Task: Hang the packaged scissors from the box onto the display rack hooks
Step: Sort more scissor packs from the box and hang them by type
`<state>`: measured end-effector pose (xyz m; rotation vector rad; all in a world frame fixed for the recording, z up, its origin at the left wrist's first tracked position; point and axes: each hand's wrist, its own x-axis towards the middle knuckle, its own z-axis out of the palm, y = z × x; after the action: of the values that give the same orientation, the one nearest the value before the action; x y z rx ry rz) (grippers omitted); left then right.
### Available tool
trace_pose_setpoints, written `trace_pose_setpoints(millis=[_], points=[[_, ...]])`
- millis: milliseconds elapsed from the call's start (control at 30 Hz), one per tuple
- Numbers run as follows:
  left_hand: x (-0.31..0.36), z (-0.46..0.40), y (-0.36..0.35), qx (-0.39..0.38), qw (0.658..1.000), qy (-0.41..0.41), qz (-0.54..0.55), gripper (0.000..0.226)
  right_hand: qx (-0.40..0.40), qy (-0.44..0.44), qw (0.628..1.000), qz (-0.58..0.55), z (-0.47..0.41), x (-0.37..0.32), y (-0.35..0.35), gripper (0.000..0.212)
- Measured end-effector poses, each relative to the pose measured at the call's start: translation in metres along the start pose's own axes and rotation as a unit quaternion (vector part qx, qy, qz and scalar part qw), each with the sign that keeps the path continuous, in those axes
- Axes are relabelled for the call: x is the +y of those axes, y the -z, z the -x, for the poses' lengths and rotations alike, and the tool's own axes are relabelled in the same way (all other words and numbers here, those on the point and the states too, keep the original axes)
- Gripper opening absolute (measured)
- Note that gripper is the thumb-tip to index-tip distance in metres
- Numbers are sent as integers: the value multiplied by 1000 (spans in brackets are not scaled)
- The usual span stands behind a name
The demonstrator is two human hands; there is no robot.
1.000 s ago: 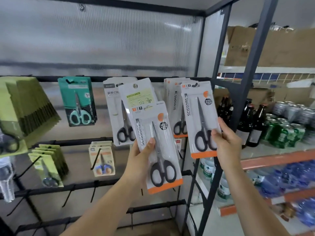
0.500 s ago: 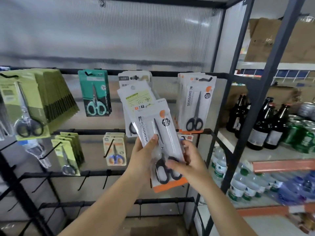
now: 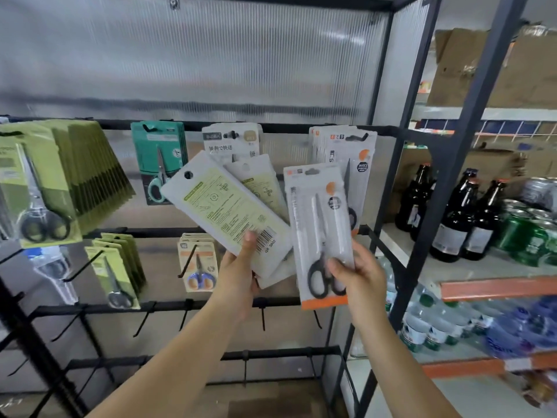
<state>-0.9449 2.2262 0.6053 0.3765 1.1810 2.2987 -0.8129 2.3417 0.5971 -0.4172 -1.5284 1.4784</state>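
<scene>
Item: orange-trimmed scissors pack (image 3: 324, 236), pinched at its lower end by right hand (image 3: 357, 274). Left hand (image 3: 239, 273) grips spare packs (image 3: 224, 211), fanned. Advice: align the pack's slot squarely with top-right hook (image 3: 360, 137).

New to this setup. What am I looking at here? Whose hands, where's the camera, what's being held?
There is no robot: a person wears one wide-angle camera on the head, looking forward and down, so the two bare arms coming up from the bottom are their own.

The left hand holds a fanned stack of white scissor packs by the lower end, backs facing the camera, barcode visible. The right hand pinches a single orange-trimmed pack with black-handled scissors, front facing the camera, held upright.

Behind them is a black display rack of bars and hooks. Already hanging: olive-green packs, a teal pack, and matching orange-trimmed packs at top right. Several lower hooks carry nothing.

The shelving on the right holds dark bottles, green cans and water bottles.
</scene>
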Motion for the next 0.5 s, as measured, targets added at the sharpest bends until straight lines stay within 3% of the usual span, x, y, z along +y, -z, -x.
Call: trace_pose_setpoints(millis=[167, 233, 367, 500], points=[[1, -1, 13, 5, 998, 4, -58, 30, 73, 62, 995, -26, -26, -24, 14, 67], [0, -1, 15, 2, 998, 3, -65, 37, 82, 81, 993, -13, -36, -33, 19, 65], [-3, -1, 17, 2, 999, 14, -45, 25, 85, 41, 996, 4, -51, -35, 31, 63], [-7, 1, 20, -5, 998, 22, -52, 30, 84, 39, 996, 11, -53, -33, 34, 61]])
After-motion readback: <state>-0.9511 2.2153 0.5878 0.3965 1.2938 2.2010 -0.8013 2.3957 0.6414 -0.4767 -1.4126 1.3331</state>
